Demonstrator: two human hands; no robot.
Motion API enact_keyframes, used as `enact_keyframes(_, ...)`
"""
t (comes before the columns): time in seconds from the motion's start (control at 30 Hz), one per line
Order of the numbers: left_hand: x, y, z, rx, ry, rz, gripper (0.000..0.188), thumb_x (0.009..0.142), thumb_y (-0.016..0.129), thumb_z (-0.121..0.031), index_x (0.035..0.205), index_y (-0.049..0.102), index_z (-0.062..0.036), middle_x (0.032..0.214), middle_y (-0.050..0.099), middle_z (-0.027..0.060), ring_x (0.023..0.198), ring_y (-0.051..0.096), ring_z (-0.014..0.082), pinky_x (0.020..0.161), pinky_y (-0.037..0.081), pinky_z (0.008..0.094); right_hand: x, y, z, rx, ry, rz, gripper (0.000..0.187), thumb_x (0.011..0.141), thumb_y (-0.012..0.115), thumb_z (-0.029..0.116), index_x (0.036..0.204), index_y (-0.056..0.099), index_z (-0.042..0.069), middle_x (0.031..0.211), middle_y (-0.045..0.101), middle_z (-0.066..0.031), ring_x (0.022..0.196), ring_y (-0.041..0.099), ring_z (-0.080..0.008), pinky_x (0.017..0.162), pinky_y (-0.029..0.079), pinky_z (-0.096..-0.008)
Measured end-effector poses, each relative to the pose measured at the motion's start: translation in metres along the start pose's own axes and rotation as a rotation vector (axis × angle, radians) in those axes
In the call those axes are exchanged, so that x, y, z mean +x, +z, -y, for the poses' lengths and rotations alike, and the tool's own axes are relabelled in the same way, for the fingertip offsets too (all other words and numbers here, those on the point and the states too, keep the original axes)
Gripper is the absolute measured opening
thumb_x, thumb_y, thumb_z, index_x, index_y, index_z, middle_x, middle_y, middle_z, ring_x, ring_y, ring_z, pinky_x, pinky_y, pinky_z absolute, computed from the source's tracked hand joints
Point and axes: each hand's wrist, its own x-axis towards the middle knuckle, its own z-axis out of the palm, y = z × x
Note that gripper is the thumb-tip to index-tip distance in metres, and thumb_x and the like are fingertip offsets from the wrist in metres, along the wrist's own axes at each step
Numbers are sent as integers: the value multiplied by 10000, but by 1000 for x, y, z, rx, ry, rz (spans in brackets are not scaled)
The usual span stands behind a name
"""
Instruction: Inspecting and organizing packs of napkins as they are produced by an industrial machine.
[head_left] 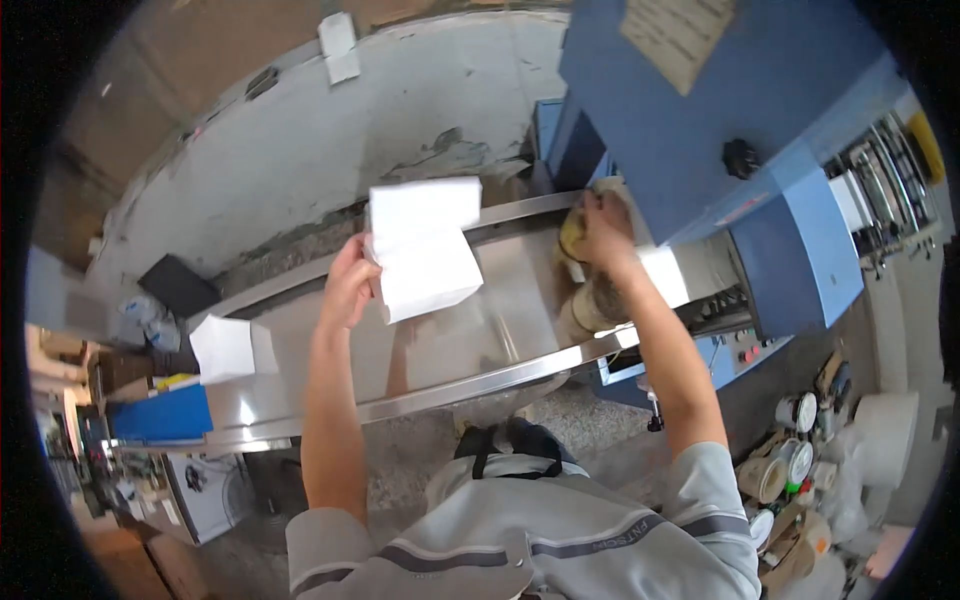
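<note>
My left hand (350, 285) is closed on the left edge of a white paper stack (428, 270), which it holds up over a shiny metal worktop (450, 345). The stack looks bent, with an upper flap and a thicker lower block. Farther right, my right hand (607, 232) reaches to the worktop's far side beside a blue machine. Its fingers curl down by a yellowish round thing (573, 235); what they grip is blurred and partly hidden. Just nearer stands a beige round container (592, 308), partly behind my right forearm.
The blue machine (715, 130) with a black knob rises at the right. Another white paper stack (223, 348) lies at the worktop's left end, near a blue panel (160, 412). A worn white wall (290, 150) stands behind. Tubs and cans (790, 465) crowd the lower right floor.
</note>
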Motion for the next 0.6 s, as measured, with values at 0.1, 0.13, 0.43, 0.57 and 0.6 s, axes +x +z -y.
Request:
enact_keyframes(0.1, -34, -20, 19, 47, -20, -70, 573, 778, 514, -20, 1349, 475, 5, 1194, 579, 81, 1106, 592, 182, 928, 507, 325, -3, -18, 33, 125, -194, -83, 734, 725, 807, 273, 1346, 513, 15, 1303, 509, -266, 1229, 480, -435, 1048, 411, -470)
enact_keyframes(0.13, -41, -18, 20, 40, -26, -84, 573, 778, 514, -20, 1349, 475, 5, 1194, 579, 81, 1106, 592, 182, 928, 507, 325, -9, -19, 50, 313, -228, -125, 699, 754, 804, 288, 1333, 529, 7, 1302, 526, -260, 1224, 493, -430, 1047, 414, -466)
enact_keyframes(0.43, -51, 46, -9, -192, 51, 226, 679, 675, 463, -23, 1353, 490, -15, 1446, 504, 186, 1278, 540, 261, 1017, 476, 348, -77, -41, 148, 1918, 269, 841, 924, 941, 324, 737, 1557, 210, 57, 1534, 347, -235, 1400, 385, -360, 1139, 335, -505)
enact_keyframes(0.57, -44, 66, -16, -216, 106, 350, 681, 661, 486, -31, 1342, 497, -8, 1460, 485, 212, 1320, 507, 278, 1070, 431, 362, -90, -79, 138, 1942, 246, 786, 977, 926, 247, 771, 1571, 119, 48, 1553, 316, -232, 1423, 352, -356, 1156, 306, -491)
enact_keyframes(0.6, -42, 70, -17, -219, 101, 363, 681, 661, 486, -31, 1342, 497, -8, 1460, 485, 212, 1320, 507, 278, 1070, 431, 362, -92, -85, 133, 1933, 221, 761, 991, 929, 235, 771, 1573, 79, 34, 1554, 316, -230, 1426, 350, -352, 1158, 304, -484)
